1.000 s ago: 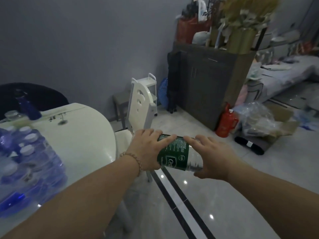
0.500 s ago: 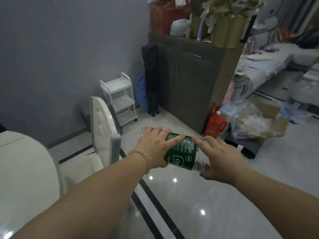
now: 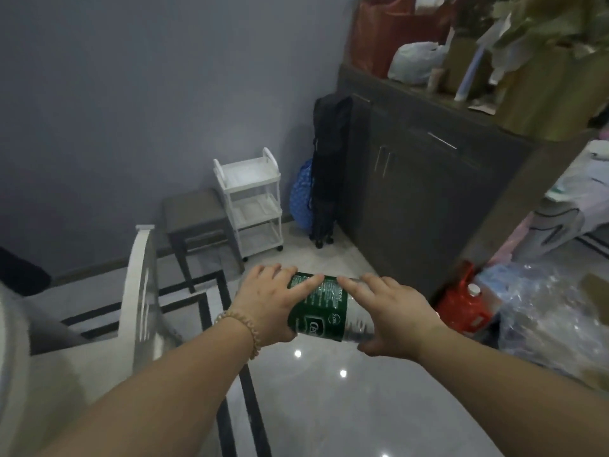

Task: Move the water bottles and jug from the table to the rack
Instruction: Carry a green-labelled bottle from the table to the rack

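I hold a large clear water bottle with a green label [image 3: 321, 308] lying sideways in front of me, above the tiled floor. My left hand [image 3: 268, 305], with a bead bracelet at the wrist, grips one end and hides it. My right hand [image 3: 393, 316] grips the other end. The white three-tier rack [image 3: 250, 201] stands on wheels against the grey wall, beyond the bottle and a little to the left; its shelves look bare. Only the white table's rim [image 3: 10, 351] shows, at the far left edge.
A white chair [image 3: 140, 298] stands at left, with a grey stool [image 3: 194, 216] beside the rack. A dark cabinet [image 3: 425, 192] with clutter on top fills the right. A black bag [image 3: 328, 173], a red jug [image 3: 463, 305] and plastic wrapping [image 3: 547, 311] sit on the floor.
The view has swung away from the table, whose pack of bottles has left the frame. The rack and cabinet now look nearer. Both hands keep the same grip on the bottle.
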A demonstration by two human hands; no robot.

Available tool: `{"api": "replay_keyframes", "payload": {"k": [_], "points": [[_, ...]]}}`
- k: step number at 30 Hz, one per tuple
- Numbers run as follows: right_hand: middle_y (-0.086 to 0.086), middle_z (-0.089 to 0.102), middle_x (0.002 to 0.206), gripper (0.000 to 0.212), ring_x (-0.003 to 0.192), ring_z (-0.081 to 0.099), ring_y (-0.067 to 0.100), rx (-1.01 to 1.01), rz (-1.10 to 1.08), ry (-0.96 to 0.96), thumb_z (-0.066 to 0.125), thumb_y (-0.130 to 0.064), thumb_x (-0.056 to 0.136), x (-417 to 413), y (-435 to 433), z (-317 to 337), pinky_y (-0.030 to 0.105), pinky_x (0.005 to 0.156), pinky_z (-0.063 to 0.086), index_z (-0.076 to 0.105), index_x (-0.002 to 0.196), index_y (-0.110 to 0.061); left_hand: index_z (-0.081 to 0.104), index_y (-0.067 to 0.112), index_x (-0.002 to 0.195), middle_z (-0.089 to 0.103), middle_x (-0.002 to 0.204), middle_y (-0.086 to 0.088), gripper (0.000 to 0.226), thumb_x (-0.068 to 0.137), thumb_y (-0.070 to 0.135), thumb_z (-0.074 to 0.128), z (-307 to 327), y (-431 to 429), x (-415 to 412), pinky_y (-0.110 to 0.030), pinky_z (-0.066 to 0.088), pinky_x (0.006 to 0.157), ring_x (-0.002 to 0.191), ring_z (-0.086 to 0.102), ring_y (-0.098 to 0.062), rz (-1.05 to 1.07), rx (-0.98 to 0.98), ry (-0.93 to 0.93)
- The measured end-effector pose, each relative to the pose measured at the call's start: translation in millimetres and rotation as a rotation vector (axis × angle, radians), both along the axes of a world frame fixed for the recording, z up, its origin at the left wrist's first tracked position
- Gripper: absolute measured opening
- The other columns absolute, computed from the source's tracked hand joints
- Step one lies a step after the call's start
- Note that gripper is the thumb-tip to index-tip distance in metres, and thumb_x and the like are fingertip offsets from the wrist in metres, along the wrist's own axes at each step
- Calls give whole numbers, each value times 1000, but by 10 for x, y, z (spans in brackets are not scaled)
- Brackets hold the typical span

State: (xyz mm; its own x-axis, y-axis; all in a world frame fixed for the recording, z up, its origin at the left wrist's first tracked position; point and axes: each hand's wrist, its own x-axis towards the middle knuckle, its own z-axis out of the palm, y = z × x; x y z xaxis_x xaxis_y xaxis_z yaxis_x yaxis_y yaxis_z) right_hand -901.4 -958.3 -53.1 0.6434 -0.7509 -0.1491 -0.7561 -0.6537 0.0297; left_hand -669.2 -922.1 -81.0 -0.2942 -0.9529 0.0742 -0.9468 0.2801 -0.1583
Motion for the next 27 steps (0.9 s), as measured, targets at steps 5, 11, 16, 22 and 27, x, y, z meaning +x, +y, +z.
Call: {"api": "replay_keyframes", "payload": {"k": [5, 11, 16, 22, 27], "points": [[0, 30, 145, 107, 123, 41, 24, 31, 129, -25, 68, -55, 64, 437, -948, -14, 36, 93, 45, -1, 145, -38, -2, 45, 142, 36, 142, -5, 101, 69, 62, 65, 26, -674, 393, -48, 27, 106, 128, 35, -27, 121, 57, -5], [0, 26, 148, 108, 127, 37, 25, 79, 172, -51, 67, -54, 66, 1169, -2096, -341, 35, 96, 43, -5, 146, -38, -8, 45, 141, 30, 145, -5, 100, 72, 61, 64, -191, -1709, 1070, -50, 23, 109, 131, 30, -27, 185, 134, -36], [-3, 28, 146, 108, 124, 39, 22, 126, 96, -80, 65, -56, 65, 1756, -3044, -471, 34, 92, 45, -5, 145, -40, -4, 45, 140, 34, 142, -7, 99, 72, 61, 64, -238, -2810, 1705, -51, 27, 106, 128, 34, -29, 118, 156, -58], [-7, 24, 150, 109, 128, 37, 19, 145, -4, -134, 62, -62, 65, 2185, -3978, -491, 31, 91, 43, -8, 146, -42, 0, 45, 141, 37, 139, -7, 98, 70, 59, 67, -135, -4002, 2203, -52, 28, 104, 124, 37, -29, 9, 185, -92], [-5, 24, 149, 111, 132, 34, 20, 194, 5, -135, 62, -63, 63, 2528, -4922, -683, 34, 95, 45, -9, 145, -43, -1, 45, 141, 35, 140, -8, 99, 71, 58, 67, -346, -4907, 2519, -52, 27, 105, 124, 36, -30, 22, 238, -82]]}}
